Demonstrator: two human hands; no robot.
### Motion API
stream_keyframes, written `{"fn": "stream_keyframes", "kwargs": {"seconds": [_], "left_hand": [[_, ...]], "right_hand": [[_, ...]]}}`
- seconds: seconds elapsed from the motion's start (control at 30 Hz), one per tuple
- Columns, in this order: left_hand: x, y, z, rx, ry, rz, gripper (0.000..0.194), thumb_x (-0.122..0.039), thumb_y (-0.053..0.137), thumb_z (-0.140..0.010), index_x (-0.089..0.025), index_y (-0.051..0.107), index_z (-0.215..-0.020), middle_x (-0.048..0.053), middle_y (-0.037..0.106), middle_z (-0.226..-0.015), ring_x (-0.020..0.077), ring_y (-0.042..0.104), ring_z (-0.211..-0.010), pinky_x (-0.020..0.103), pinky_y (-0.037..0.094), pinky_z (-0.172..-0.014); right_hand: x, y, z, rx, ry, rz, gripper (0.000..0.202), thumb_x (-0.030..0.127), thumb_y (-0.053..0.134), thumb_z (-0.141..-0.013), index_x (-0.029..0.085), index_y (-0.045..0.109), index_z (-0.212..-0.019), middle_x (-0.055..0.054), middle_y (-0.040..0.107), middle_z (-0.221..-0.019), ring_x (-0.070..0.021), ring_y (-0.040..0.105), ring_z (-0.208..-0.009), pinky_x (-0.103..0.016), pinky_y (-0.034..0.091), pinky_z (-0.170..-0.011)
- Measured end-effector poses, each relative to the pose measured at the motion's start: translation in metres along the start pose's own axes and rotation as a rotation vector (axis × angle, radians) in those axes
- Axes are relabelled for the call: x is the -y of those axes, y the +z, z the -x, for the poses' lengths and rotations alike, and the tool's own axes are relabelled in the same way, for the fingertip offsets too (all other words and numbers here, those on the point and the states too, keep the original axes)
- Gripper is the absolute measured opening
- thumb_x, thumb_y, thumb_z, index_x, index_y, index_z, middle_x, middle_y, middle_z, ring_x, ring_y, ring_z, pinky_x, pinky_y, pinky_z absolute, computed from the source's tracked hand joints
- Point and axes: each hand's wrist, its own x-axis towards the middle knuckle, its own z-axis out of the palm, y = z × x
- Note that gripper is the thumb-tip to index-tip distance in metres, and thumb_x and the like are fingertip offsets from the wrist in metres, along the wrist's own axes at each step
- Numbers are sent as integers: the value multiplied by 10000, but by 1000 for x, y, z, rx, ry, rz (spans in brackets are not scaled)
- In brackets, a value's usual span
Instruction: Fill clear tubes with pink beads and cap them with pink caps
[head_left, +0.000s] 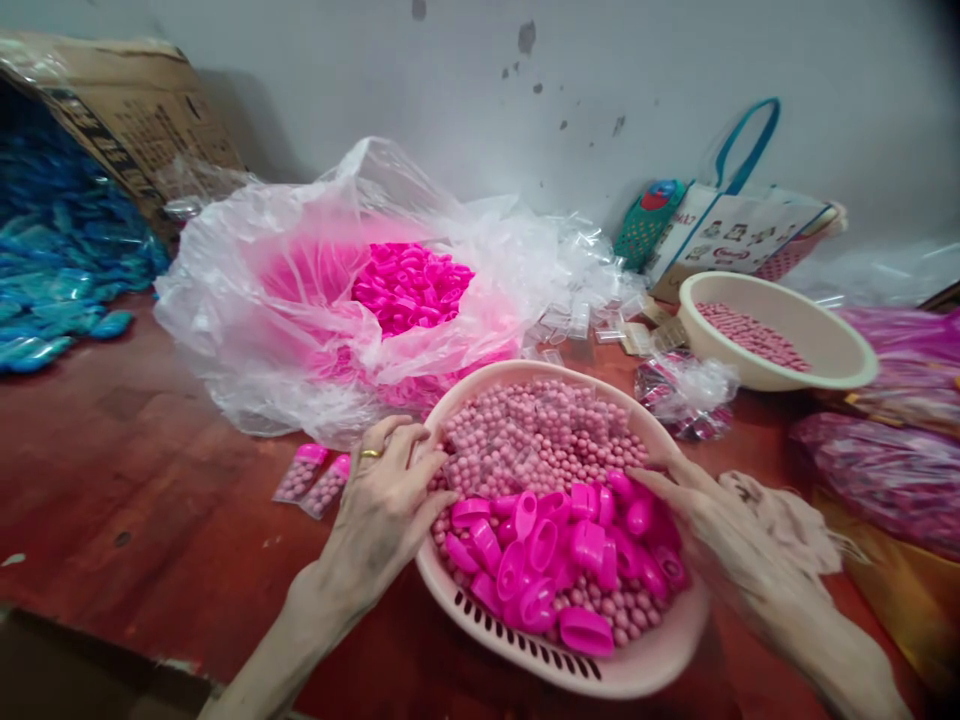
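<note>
A pale pink plastic basket (487, 632) with a slotted side holds pink beads (630, 612), clear packets of beads (517, 430) and bright pink plastic caps (540, 545). At its left rim is my left hand (390, 500), a ring on one finger, with fingers bent and the thumb reaching over the beads. Whatever sits between those fingers is too blurred to make out. My right hand (690, 500) reaches over the right rim, its fingers stretched out and touching the caps. Two small bead-filled packets with pink caps (311, 455) lie on the table beside my left wrist.
Behind the basket stands a large clear bag (225, 290) of pink caps. Clear plastic pieces (581, 315) lie scattered near a cream bowl (847, 365) of pink items. Blue packets (45, 320) spill from a cardboard box (150, 110). A cloth (787, 525) lies at right.
</note>
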Motion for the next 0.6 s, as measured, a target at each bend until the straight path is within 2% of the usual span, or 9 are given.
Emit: {"fn": "stream_keyframes", "kwargs": {"seconds": [0.13,0.23,0.33,0.4,0.47,0.6], "left_hand": [[-3,1,-2,-47,9,92,93,-147,596,-783,-159,579,-874,105,554,-1032,287,421,-1126,462,407,-942],[-7,3,-5,-40,2,157,45,-170,581,-803,-157,568,-844,90,581,-939,259,480,-1026,427,442,-882],[-11,6,-8,-11,-13,196,72,-196,585,-805,-149,573,-859,77,607,-842,245,515,-914,401,462,-811],[-13,9,-9,25,-45,205,83,-206,582,-805,-153,577,-868,74,618,-828,244,528,-879,392,464,-778],[-14,11,-9,52,-90,224,57,-210,576,-802,-164,579,-837,65,615,-817,237,543,-850,378,460,-759],[-11,10,-7,29,-235,370,78,-246,589,-797,-184,582,-844,35,612,-810,205,579,-797,328,455,-739]], "right_hand": [[10,-6,-10,111,-16,25,198,259,491,-842,256,652,-958,-48,651,-989,-200,635,-848,-331,536,-690],[29,-15,-20,115,15,16,158,213,502,-843,219,659,-836,-40,662,-859,-178,627,-735,-306,517,-648],[46,-23,-28,81,90,-82,124,245,558,-817,206,639,-732,-16,646,-696,-182,613,-658,-306,509,-624],[53,-24,-32,102,189,-244,106,275,574,-812,208,634,-755,-10,650,-711,-191,620,-696,-306,515,-649],[57,-23,-34,162,287,-502,109,296,561,-827,217,636,-835,-12,670,-829,-200,629,-807,-312,518,-725],[62,-14,-33,263,452,-1011,201,336,598,-812,227,631,-979,-25,670,-1008,-197,622,-927,-339,494,-846]]}}
